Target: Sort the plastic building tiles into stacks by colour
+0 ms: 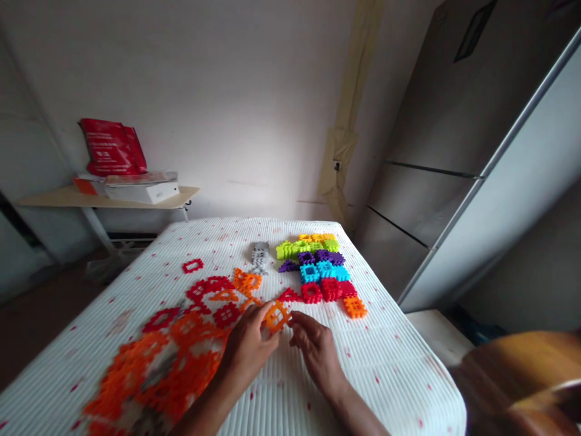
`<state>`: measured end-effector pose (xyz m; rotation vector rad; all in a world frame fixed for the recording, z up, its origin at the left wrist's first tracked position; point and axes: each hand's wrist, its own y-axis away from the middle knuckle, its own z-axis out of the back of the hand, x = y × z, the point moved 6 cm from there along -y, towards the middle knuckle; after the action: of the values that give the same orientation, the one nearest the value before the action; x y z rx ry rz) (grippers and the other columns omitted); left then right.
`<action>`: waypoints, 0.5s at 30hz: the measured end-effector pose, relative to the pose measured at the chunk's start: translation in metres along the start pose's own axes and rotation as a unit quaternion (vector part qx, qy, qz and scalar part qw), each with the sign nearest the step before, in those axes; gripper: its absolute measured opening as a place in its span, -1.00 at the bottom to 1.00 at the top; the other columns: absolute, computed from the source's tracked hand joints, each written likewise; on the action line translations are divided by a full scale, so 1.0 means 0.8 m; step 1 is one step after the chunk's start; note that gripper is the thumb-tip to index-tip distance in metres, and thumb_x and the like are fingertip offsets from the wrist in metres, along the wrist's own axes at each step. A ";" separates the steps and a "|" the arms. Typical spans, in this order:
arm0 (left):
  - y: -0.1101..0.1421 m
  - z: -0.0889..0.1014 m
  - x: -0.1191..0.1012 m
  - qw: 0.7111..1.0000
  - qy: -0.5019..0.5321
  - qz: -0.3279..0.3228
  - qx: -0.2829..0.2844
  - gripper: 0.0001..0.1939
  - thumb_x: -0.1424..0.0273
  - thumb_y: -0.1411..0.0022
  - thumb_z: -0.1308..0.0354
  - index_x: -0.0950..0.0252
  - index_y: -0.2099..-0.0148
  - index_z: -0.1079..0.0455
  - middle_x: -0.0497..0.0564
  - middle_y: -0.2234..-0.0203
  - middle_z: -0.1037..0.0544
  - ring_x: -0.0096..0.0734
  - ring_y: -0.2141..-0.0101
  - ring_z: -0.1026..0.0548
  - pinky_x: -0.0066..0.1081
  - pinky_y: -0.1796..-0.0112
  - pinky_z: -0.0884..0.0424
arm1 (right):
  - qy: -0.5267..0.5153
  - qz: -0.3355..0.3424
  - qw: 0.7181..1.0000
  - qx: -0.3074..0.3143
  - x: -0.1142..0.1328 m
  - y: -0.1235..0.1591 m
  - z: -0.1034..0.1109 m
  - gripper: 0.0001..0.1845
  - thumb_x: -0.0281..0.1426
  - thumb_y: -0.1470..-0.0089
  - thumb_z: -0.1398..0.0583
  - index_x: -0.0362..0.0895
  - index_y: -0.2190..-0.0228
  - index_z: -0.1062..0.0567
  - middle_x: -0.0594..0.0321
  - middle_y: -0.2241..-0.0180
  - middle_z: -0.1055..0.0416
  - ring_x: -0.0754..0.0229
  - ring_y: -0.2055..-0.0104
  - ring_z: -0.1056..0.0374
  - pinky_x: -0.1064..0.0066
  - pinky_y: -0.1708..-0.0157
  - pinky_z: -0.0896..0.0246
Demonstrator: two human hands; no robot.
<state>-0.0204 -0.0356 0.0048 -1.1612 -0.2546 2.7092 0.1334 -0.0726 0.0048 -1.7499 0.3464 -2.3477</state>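
An orange interlocking plastic piece with a window grid (276,316) is held above the table between my two hands. My left hand (252,335) pinches its left side between thumb and fingers. The fingertips of my right hand (316,348) close on its right edge, the other fingers curled under. Left of my left hand lies a loose heap of orange pieces (122,363), with red pieces (227,315) behind it. A single orange piece (354,307) lies at the near end of the colour-sorted rows on the right.
Stacked rows of red (331,289), light blue (325,269), purple (336,258), green (299,248) and yellow pieces (316,237) stand at the back right. Grey pieces (260,257) sit left of them. A fridge (422,151) borders the right; a side table (54,198) stands back left.
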 end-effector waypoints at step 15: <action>0.023 -0.047 0.017 0.997 0.014 0.002 0.075 -0.58 0.54 -0.09 -0.01 0.32 -0.01 -0.40 0.10 0.20 -0.59 -0.33 0.18 -0.53 -0.35 0.11 -0.42 | 0.151 0.006 0.988 -0.015 -0.019 -0.006 0.015 -0.63 -0.42 -0.11 -0.03 -0.24 0.07 -0.44 0.05 0.22 -0.49 0.10 0.23 -0.43 0.35 0.23 -0.35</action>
<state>-0.0042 -0.0475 -0.0341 -1.1562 -0.0443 2.6598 0.1494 -0.0645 -0.0043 -1.3955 0.4368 -2.6125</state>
